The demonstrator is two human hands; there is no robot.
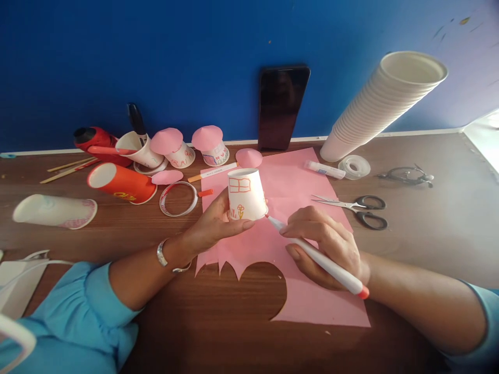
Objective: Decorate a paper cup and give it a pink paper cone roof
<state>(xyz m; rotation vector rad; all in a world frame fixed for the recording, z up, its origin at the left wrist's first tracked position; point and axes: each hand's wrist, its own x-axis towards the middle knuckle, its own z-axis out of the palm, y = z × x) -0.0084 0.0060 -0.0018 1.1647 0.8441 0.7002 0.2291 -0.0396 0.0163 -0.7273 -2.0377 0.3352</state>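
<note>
My left hand (218,218) grips a short white paper cup (253,195), upside down, with an orange window and a flower drawn on its side. In my right hand (325,244) is a white marker (323,262) with a red end, its tip at the cup's lower right edge. Both hands are above a cut sheet of pink paper (312,306). Just behind the held cup lies a small pink paper cone (249,158). Left of it rest an orange-tipped marker (213,171) and a loose orange cap (206,192).
Two decorated cups with pink cone tops (207,138) stand by the wall near a phone (283,106). Rightward are a tall stack of paper cups (382,104), tape (354,167), a glue stick (324,170), scissors (360,206) and glasses (407,175). A red cup (121,183) lies left.
</note>
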